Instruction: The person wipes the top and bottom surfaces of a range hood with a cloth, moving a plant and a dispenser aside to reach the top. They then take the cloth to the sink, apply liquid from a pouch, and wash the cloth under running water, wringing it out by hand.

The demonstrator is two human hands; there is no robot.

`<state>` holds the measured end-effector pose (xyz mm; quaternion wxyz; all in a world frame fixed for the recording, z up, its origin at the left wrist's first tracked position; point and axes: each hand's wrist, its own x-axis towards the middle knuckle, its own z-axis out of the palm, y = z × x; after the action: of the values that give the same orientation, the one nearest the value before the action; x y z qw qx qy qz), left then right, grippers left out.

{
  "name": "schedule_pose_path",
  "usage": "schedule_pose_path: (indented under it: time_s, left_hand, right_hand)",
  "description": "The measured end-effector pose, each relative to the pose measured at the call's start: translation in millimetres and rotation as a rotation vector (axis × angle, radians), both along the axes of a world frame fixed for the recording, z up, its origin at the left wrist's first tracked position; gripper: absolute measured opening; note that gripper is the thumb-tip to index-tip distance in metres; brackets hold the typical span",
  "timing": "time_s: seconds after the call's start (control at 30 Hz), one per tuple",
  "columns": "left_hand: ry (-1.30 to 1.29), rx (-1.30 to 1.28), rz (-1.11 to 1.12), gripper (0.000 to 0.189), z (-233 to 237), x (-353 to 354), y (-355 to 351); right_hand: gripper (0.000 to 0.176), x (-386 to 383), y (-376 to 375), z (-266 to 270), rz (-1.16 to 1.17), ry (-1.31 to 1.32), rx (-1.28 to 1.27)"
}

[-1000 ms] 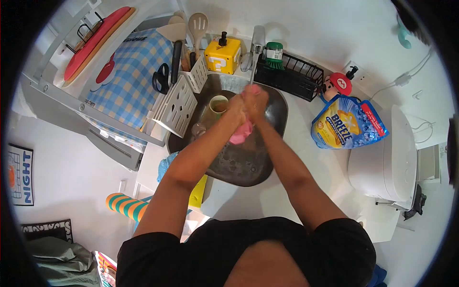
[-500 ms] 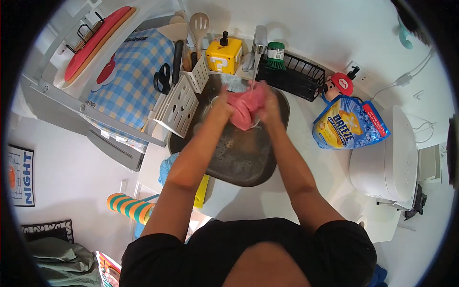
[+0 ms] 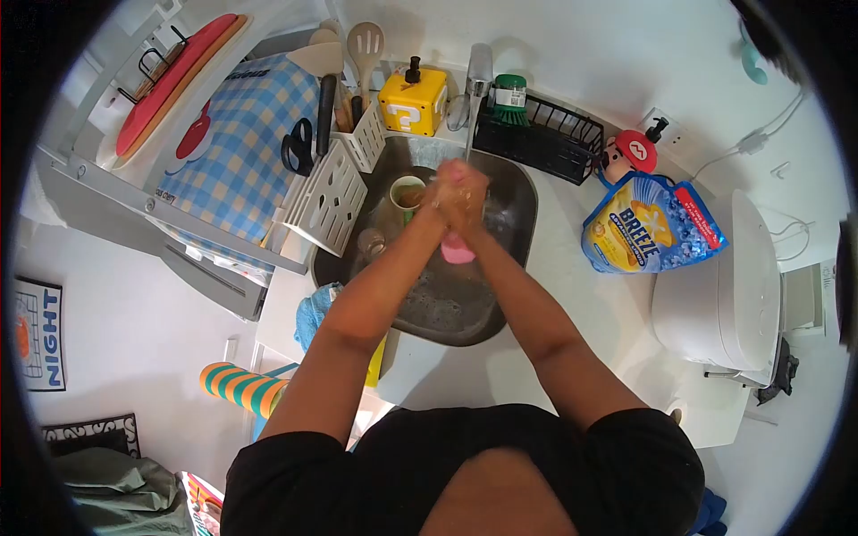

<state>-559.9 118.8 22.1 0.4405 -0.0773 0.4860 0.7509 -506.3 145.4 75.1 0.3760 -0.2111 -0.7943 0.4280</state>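
Both hands were clenched together on one pink cloth [image 3: 458,251] over the sink [image 3: 456,323]. The left hand [image 3: 438,200] pressed against the right hand [image 3: 467,190], and the fingers of both were closed tight on the cloth, with no open gap showing between them. One end of the cloth hung below the wrists and a little pink showed above the knuckles; the rest was hidden in the grip. Exactly how the single fingers overlapped could not be told.

One tap [image 3: 480,70] stood behind the sink, and a thin stream of water fell from it just by the hands. One mug [image 3: 408,191] stood in the sink to the left of the hands, with one clear glass [image 3: 371,240] near it.

Around the sink there were two white caddies, a large one [image 3: 329,211] and a small one [image 3: 364,140], one pair of scissors [image 3: 298,147] at the large caddy, one slotted spoon [image 3: 365,52], one yellow dispenser [image 3: 413,101], one black rack [image 3: 561,137] and one green brush [image 3: 510,101]. To the right, one red-capped bottle [image 3: 632,152] and one blue-and-yellow pouch [image 3: 651,225] stood on the tabletop [image 3: 572,295], next to one white appliance [image 3: 715,281].
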Motion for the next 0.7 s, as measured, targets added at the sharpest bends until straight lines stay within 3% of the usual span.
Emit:
schedule_pose_path:
  time_s: [0.07, 0.1, 0.17, 0.2, 0.27, 0.3, 0.37, 0.4, 0.43, 0.47, 0.5, 0.57, 0.6, 0.63, 0.67, 0.7]
  left_hand:
    - [0.033, 0.005, -0.04, 0.019, 9.8, 2.3, -2.4]
    - [-0.07, 0.042, -0.009, 0.021, 18.0, 0.6, 0.3]
    - [-0.169, 0.082, 0.023, 0.023, 37.4, -3.9, -0.3]
    - [-0.269, 0.215, 0.058, 0.028, 48.4, -7.8, -4.2]
    - [-0.368, 0.356, 0.095, 0.033, 80.0, -11.5, -12.5]
    - [-0.308, 0.378, 0.135, 0.034, 99.7, -10.9, -19.0]
    - [-0.246, 0.397, 0.172, 0.036, 101.3, -26.2, -33.8]
    - [-0.327, 0.599, 0.101, 0.038, 94.6, -42.3, -44.6]
    - [-0.416, 0.798, 0.031, 0.04, 86.0, -48.2, -51.1]
    - [-0.217, 0.633, 0.098, 0.04, 98.9, -28.2, -55.8]
    - [-0.221, 0.63, 0.097, 0.04, 91.2, -9.5, -57.0]
    - [-0.091, 0.029, -0.098, 0.039, 65.2, 7.5, -45.1]
    - [-0.092, 0.025, -0.098, 0.039, 43.2, 11.2, -36.3]
    - [-0.172, 0.236, -0.016, 0.034, 17.6, 14.0, -27.0]
    - [-0.253, 0.446, 0.067, 0.03, 10.1, 18.5, -22.6]
    - [-0.253, 0.447, 0.069, 0.03, 4.3, 18.5, -17.9]
  right_hand:
    - [0.025, -6.0, 35.2, -24.8, -0.122, -0.15, -0.188]
    - [0.025, -4.4, 44.1, -33.8, -0.122, -0.147, -0.19]
    - [0.025, 0.2, 55.1, -36.3, 0.334, 0.28, -0.784]
    - [0.025, 7.2, 57.2, -33.8, 0.335, 0.282, -0.782]
    - [0.027, 36.1, 49.4, -6.5, 0.634, 0.12, -1.037]
    - [0.027, 47.2, 53.2, -4.2, 0.637, 0.118, -1.037]
    - [0.022, 63.7, 64.3, -3.9, 0.7, -0.322, -0.594]
    - [0.022, 57.1, 67.6, -3.6, 0.704, -0.32, -0.591]
    - [0.02, 50.3, 72.2, -8.3, 0.638, -0.062, -0.582]
    - [0.02, 49.3, 69.2, -10.1, 0.596, 0.067, -0.582]
    - [0.019, 48.2, 66.0, -11.5, 0.557, 0.194, -0.571]
    - [0.02, 26.6, 40.5, 0.1, 0.385, 0.3, -1.128]
    - [0.013, 23.0, 27.5, -0.3, 0.442, 0.302, -1.046]
    - [0.013, 19.7, 11.7, 2.1, 0.445, 0.301, -1.05]
    - [0.012, 17.8, -4.5, 5.2, 0.317, 0.32, -0.379]
    - [0.012, 17.0, -14.5, 9.3, 0.173, 0.313, 0.292]
